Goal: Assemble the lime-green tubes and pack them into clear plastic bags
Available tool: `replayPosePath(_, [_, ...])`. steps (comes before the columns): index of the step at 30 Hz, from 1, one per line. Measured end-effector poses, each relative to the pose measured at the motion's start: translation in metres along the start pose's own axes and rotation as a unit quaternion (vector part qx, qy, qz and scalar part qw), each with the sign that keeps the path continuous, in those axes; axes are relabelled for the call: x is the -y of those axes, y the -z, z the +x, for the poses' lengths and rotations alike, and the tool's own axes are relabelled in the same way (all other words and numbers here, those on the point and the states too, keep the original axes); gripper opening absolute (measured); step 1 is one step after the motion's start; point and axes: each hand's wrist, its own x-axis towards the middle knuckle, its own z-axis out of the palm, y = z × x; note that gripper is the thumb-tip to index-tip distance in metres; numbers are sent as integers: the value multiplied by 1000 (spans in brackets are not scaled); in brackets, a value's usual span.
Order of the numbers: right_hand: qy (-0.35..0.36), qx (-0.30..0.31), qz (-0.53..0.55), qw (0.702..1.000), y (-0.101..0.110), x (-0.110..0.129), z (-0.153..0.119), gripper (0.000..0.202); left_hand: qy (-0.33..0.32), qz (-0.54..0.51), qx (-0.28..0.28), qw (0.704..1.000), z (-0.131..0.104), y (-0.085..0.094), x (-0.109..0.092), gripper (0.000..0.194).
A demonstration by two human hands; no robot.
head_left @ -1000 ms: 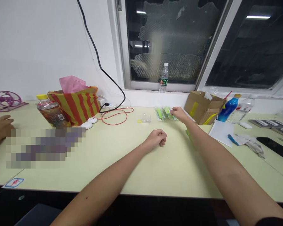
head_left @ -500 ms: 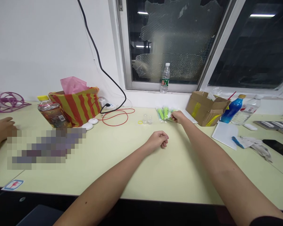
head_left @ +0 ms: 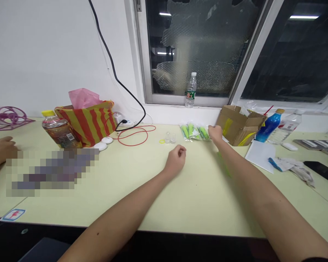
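Note:
My left hand (head_left: 176, 158) rests on the table with its fingers curled in a loose fist; nothing shows in it. Farther away, my right hand (head_left: 215, 134) is closed beside green items in clear plastic bags (head_left: 190, 131). Its fingertips are turned away, so what they hold is hidden. A strip of bright green (head_left: 224, 163) shows along the underside of my right forearm; I cannot tell whether it lies on the table or hangs from the hand. Two small clear cups (head_left: 173, 138) and a yellow ring (head_left: 162, 141) sit beyond my left hand.
A cardboard box (head_left: 237, 125), a blue bottle (head_left: 270, 125), white paper (head_left: 260, 156) and gloves (head_left: 293, 166) are at right. A striped bag (head_left: 90, 123), tea bottle (head_left: 60, 131) and red cable (head_left: 132, 145) are at left. Another person's hand (head_left: 2, 149) is at the left edge.
My right hand has moved right, away from the green bagged items, uncovering more of them. A green strip now shows under the right forearm. My left hand has drawn slightly left and turned.

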Motion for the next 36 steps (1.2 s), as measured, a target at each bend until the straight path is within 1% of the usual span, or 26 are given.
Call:
replayPosePath(1, [-1, -25, -17, 1000, 9, -8, 3, 31, -75, 67, -65, 993, 6, 7, 3, 13])
replayPosePath(2, [-2, -40, -33, 999, 18, -16, 6, 30, -135, 121, -113, 977, 12, 15, 8, 18])
replayPosePath(3, [-4, -49, -59, 997, 26, -25, 9, 29, -170, 168, -145, 960, 20, 24, 13, 22])
replayPosePath(4, [2, -41, -131, 991, 33, -33, 12, 30, -180, 207, -174, 946, 28, 33, 19, 26])
replayPosePath(5, [-3, -29, -150, 988, 38, -40, 15, 30, -172, 240, -194, 936, 36, 40, 25, 30])
replayPosePath(6, [-8, -20, -165, 986, 42, -46, 17, 32, -148, 265, -210, 929, 43, 46, 32, 33])
replayPosePath(8, [-17, 11, -197, 980, 44, -54, 21, 36, -77, 300, -226, 924, 55, 55, 44, 36])
replayPosePath(10, [-18, 48, -240, 969, 42, -57, 22, 39, -28, 323, -212, 922, 61, 58, 53, 38])
replayPosePath(12, [-14, 76, -277, 958, 38, -56, 22, 42, 3, 341, -191, 920, 64, 58, 58, 42])
replayPosePath(15, [-15, 87, -298, 950, 33, -52, 19, 49, 49, 363, -168, 915, 64, 58, 61, 47])
replayPosePath(18, [-18, 88, -303, 949, 30, -52, 16, 52, 85, 386, -140, 908, 64, 60, 62, 46])
replayPosePath(20, [-13, 79, -295, 952, 30, -55, 14, 53, 94, 404, -124, 901, 64, 61, 63, 39])
replayPosePath(23, [-16, 42, -262, 964, 34, -60, 12, 53, 94, 423, -115, 894, 63, 61, 64, 25])
replayPosePath(25, [-18, 11, -238, 971, 41, -62, 11, 50, 95, 427, -116, 892, 63, 61, 63, 20])
replayPosePath(27, [-3, -18, -216, 976, 51, -61, 8, 46, 97, 428, -119, 891, 63, 61, 62, 20])
replayPosePath(31, [33, -74, -196, 977, 80, -59, -10, 43, 98, 437, -121, 886, 61, 62, 58, 21])
replayPosePath(34, [40, -69, -209, 975, 102, -64, -34, 46, 109, 457, -120, 874, 53, 60, 51, 23])
replayPosePath(36, [14, -58, -229, 972, 114, -72, -54, 51, 101, 479, -116, 864, 42, 55, 45, 24])
